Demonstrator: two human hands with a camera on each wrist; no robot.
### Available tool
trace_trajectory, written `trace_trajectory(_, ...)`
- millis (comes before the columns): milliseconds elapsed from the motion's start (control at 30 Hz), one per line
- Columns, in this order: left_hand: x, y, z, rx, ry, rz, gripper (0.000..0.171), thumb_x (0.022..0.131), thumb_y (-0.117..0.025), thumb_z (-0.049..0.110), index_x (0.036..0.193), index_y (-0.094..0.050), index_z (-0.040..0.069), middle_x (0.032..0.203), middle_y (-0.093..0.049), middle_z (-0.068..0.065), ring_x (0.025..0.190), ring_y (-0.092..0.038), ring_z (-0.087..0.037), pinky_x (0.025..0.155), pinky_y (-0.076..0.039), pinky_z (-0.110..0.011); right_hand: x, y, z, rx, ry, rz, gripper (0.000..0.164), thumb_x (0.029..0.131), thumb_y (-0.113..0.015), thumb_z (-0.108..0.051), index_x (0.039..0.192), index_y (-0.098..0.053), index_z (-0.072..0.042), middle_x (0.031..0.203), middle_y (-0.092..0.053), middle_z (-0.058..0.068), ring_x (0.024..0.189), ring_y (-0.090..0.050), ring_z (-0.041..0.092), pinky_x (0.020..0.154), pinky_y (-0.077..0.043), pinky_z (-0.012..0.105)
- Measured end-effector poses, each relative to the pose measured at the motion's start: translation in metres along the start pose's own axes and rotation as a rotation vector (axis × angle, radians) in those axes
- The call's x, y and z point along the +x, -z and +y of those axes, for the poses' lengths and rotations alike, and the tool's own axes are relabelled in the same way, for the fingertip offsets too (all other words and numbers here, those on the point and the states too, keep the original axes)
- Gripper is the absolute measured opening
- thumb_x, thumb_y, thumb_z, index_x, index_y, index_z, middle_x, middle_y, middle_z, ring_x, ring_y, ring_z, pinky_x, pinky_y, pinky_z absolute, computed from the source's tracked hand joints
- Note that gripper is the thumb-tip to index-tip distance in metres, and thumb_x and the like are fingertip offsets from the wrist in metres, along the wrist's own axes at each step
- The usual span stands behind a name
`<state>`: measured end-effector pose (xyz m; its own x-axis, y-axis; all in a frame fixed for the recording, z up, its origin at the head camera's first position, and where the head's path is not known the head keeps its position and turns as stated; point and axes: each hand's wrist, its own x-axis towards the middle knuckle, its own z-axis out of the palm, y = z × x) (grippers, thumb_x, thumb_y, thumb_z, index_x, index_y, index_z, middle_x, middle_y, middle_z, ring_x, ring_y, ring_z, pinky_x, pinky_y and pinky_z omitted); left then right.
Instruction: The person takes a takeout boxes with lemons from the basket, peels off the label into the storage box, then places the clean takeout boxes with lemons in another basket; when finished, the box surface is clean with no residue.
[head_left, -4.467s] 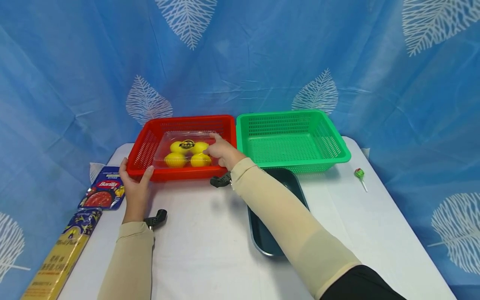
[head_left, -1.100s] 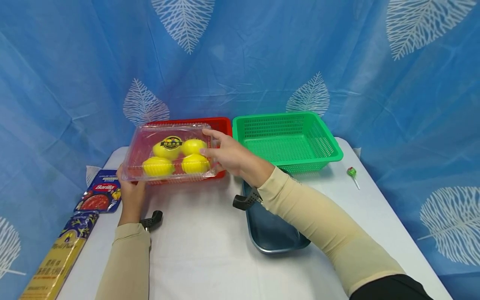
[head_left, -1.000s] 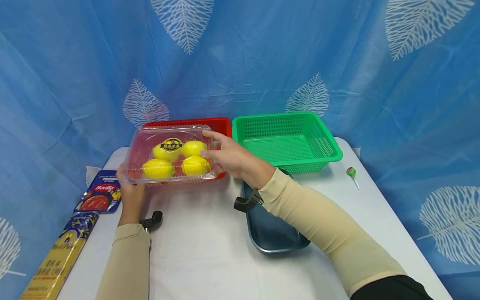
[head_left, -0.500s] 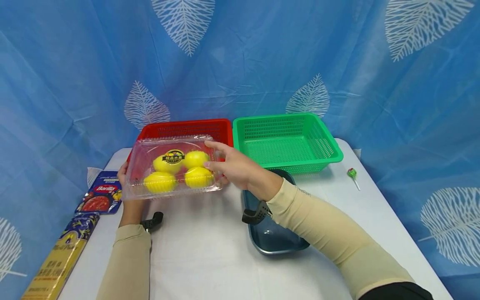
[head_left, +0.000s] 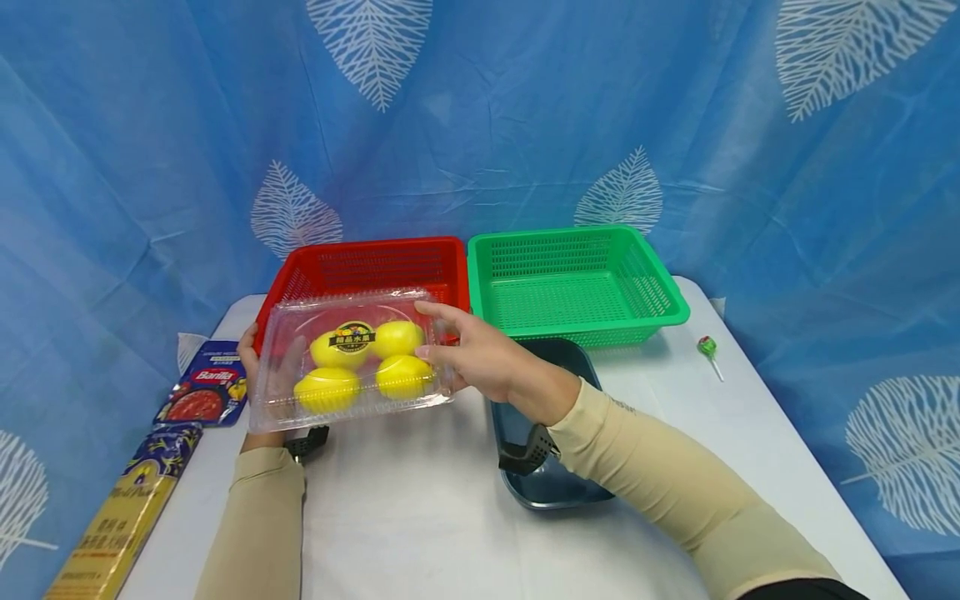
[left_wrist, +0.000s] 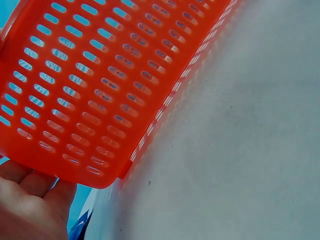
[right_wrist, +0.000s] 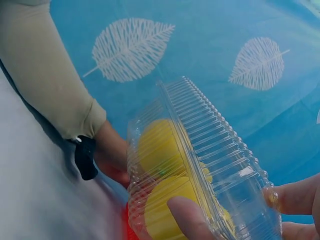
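My right hand point(head_left: 487, 354) grips the right end of a clear plastic clamshell box point(head_left: 281, 321) of several yellow lemons point(head_left: 327, 390), a black label on its lid. Tilted, the box is held up in front of the red basket point(head_left: 375, 254), covering its front part in the head view. In the right wrist view, thumb and fingers pinch the box's ribbed end point(right_wrist: 210, 125). My left hand point(left_wrist: 35, 205) holds the left front corner of the red basket, its fingers behind the perforated wall; in the head view it is partly seen through the box.
A green basket point(head_left: 652, 323) stands right of the red one. A dark tray point(head_left: 555, 492) lies under my right forearm. On the left are a Barilla pouch point(head_left: 202, 392) and a yellow spaghetti pack point(head_left: 112, 525); a lollipop point(head_left: 707, 347) lies at the right edge.
The box of lemons has come up out of the red basket with my right hand and moved toward me, lowering in front of the basket. My left hand stays at the basket's corner.
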<state>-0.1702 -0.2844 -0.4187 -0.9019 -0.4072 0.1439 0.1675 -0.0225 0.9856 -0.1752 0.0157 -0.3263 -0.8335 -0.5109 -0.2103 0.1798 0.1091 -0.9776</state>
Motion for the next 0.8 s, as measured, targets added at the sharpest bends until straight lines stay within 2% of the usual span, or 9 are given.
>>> trace_trajectory(100,-0.022,-0.017,0.033,0.002,0.027,0.036,0.081,0.084,-0.07,0.027,0.144,-0.016,0.026,0.141,-0.032,-0.004,0.123,-0.037,-0.022,0.101,-0.036,-0.038,-0.004,0.0,0.002,-0.001,0.002,-0.012,0.064,0.085,-0.07,-0.017,0.136,-0.043,-0.044,0.133,-0.038,0.007,0.095,-0.06,0.032,0.066,-0.055,0.046)
trace_trajectory(200,-0.036,-0.03,0.058,0.031,0.077,0.069,0.076,0.086,-0.068,0.024,0.143,-0.017,0.027,0.142,-0.031,-0.005,0.124,-0.036,-0.022,0.104,-0.032,-0.04,-0.007,0.0,0.004,-0.001,-0.003,-0.022,0.063,0.085,-0.071,-0.018,0.135,-0.043,-0.045,0.133,-0.039,0.005,0.096,-0.059,0.031,0.066,-0.055,0.046)
trace_trajectory(333,-0.043,-0.035,0.072,0.047,0.13,0.094,0.074,0.088,-0.067,0.019,0.143,-0.018,0.026,0.143,-0.031,-0.003,0.124,-0.035,-0.022,0.103,-0.033,-0.037,-0.013,0.001,0.008,-0.005,-0.004,-0.043,0.063,0.084,-0.071,-0.02,0.135,-0.043,-0.045,0.131,-0.041,0.004,0.098,-0.058,0.032,0.066,-0.055,0.046)
trace_trajectory(467,-0.045,-0.035,0.077,0.04,0.177,0.048,0.08,0.086,-0.068,0.024,0.143,-0.012,0.031,0.145,-0.026,0.0,0.127,-0.033,-0.021,0.101,-0.036,-0.036,-0.018,0.002,0.013,-0.012,-0.014,-0.055,0.063,0.084,-0.072,-0.021,0.135,-0.043,-0.046,0.132,-0.041,0.005,0.099,-0.057,0.031,0.067,-0.055,0.046)
trace_trajectory(567,-0.041,-0.029,0.069,0.001,0.182,-0.017,0.084,0.086,-0.068,0.025,0.142,-0.007,0.035,0.146,-0.022,0.001,0.129,-0.03,-0.02,0.099,-0.037,-0.038,-0.021,0.002,0.018,-0.016,-0.019,-0.059,0.063,0.084,-0.072,-0.021,0.135,-0.044,-0.045,0.138,-0.036,0.005,0.099,-0.057,0.031,0.067,-0.055,0.046)
trace_trajectory(600,-0.038,-0.026,0.063,0.0,0.154,-0.031,0.084,0.087,-0.068,0.023,0.142,-0.006,0.034,0.146,-0.022,0.001,0.129,-0.03,-0.02,0.1,-0.037,-0.038,-0.022,0.002,0.019,-0.016,-0.018,-0.061,0.063,0.084,-0.072,-0.02,0.136,-0.044,-0.044,0.14,-0.035,0.005,0.099,-0.057,0.031,0.067,-0.055,0.045)
trace_trajectory(733,-0.01,-0.001,0.02,-0.029,0.076,-0.096,0.087,0.085,-0.069,0.021,0.144,-0.006,0.033,0.148,-0.019,-0.002,0.133,-0.026,-0.022,0.098,-0.039,-0.035,-0.025,0.004,0.025,-0.023,-0.016,-0.062,0.064,0.084,-0.072,-0.02,0.138,-0.043,-0.041,0.146,-0.027,0.005,0.1,-0.056,0.03,0.067,-0.055,0.044)
trace_trajectory(800,0.001,0.009,0.003,-0.026,0.053,-0.116,0.088,0.084,-0.07,0.021,0.144,-0.007,0.033,0.149,-0.02,-0.003,0.133,-0.027,-0.023,0.096,-0.041,-0.033,-0.026,0.005,0.028,-0.024,-0.019,-0.06,0.065,0.084,-0.072,-0.02,0.138,-0.043,-0.04,0.147,-0.025,0.004,0.099,-0.057,0.03,0.067,-0.055,0.044)
